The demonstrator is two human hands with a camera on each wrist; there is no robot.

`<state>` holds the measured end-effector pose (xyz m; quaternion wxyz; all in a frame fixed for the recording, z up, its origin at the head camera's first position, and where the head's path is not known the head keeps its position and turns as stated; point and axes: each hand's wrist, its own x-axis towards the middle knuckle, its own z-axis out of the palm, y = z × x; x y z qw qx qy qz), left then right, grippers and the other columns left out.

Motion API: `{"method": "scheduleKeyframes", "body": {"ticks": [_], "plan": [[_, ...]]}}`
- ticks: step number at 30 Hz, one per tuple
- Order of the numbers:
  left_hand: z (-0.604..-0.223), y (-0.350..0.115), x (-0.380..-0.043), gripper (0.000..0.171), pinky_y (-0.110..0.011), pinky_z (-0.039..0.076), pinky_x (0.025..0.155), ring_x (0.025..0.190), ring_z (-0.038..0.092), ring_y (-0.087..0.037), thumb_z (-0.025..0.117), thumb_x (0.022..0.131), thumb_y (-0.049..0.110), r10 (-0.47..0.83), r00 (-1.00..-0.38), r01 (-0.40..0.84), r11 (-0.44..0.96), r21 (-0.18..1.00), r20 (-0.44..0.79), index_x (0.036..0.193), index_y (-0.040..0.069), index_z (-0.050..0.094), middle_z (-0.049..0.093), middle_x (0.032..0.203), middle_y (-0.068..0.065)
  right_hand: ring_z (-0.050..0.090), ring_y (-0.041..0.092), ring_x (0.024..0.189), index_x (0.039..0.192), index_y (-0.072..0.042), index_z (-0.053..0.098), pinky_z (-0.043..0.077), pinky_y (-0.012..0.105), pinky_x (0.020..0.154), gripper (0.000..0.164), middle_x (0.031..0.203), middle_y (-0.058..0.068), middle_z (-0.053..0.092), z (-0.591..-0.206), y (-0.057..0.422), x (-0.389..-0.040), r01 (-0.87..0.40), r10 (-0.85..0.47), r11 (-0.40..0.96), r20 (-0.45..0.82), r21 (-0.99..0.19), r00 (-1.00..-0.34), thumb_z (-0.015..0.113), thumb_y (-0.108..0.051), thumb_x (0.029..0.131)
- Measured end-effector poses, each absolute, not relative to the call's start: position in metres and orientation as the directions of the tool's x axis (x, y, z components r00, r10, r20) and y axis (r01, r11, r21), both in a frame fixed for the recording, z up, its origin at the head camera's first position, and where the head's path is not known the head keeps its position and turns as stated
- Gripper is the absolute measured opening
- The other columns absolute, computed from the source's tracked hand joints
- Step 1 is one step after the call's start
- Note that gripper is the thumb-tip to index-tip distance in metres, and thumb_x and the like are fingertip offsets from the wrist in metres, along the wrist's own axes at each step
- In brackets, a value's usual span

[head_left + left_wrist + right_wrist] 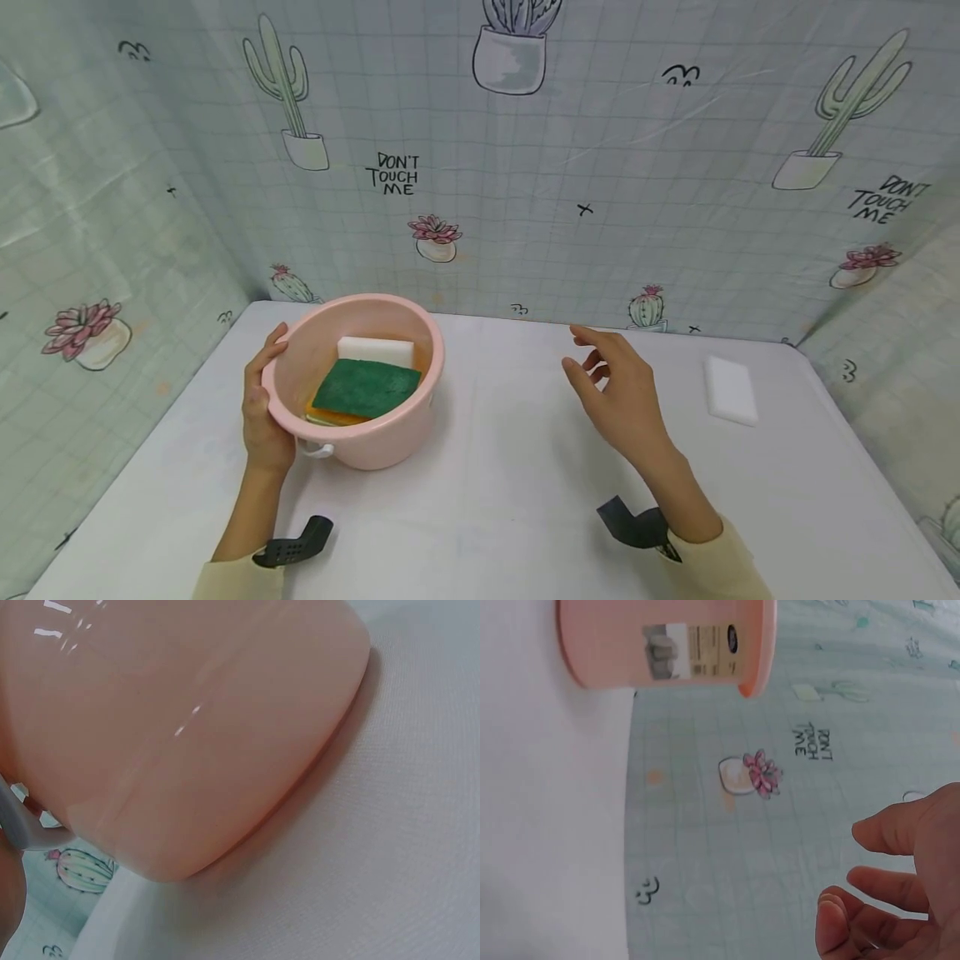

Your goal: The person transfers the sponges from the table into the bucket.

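Basin [375,433], pink, gripped at its rim by left hand [262,408], half hides stacked sponges [366,387]; right hand [618,392] hovers, fingers loosely apart.

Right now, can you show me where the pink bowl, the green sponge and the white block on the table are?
pink bowl [360,446]: head view, front outer wall.
green sponge [366,387]: head view, middle of its top.
white block [730,389]: head view, middle of its top.

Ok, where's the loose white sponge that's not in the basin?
In the head view the white sponge lies flat on the table at the far right, beyond the right hand, well apart from the pink basin.
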<state>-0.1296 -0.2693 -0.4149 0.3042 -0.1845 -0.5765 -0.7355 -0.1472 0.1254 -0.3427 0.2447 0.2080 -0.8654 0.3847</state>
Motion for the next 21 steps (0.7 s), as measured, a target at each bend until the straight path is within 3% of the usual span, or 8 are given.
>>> {"method": "scheduleKeyframes", "body": {"ticks": [9,21], "plan": [[-0.415,-0.269,-0.13,0.053,-0.029,0.034,0.107,0.137,0.023,-0.032,0.053,0.092,0.041,-0.238,-0.761,0.645,-0.168,0.746,0.604,0.132,0.006,0.051,0.028,0.151,-0.015,0.055,0.017,0.075,0.125,-0.001,0.06,0.044,0.013,0.062,0.041,0.105,0.011,0.063,-0.362,0.161,-0.146,-0.471,-0.096,0.699,0.582,-0.538,-0.808,0.069,-0.005,0.085],[-0.415,-0.269,-0.13,0.053,-0.029,0.033,0.108,0.138,0.023,-0.032,0.053,0.092,0.041,-0.239,-0.755,0.651,-0.166,0.741,0.61,0.132,0.006,0.051,0.027,0.151,-0.016,0.054,0.02,0.075,0.128,-0.001,0.058,0.04,0.011,0.059,0.041,0.107,0.016,0.062,-0.38,0.213,-0.141,-0.306,0.032,0.777,0.521,-0.55,-0.853,0.067,-0.008,0.088]]}}
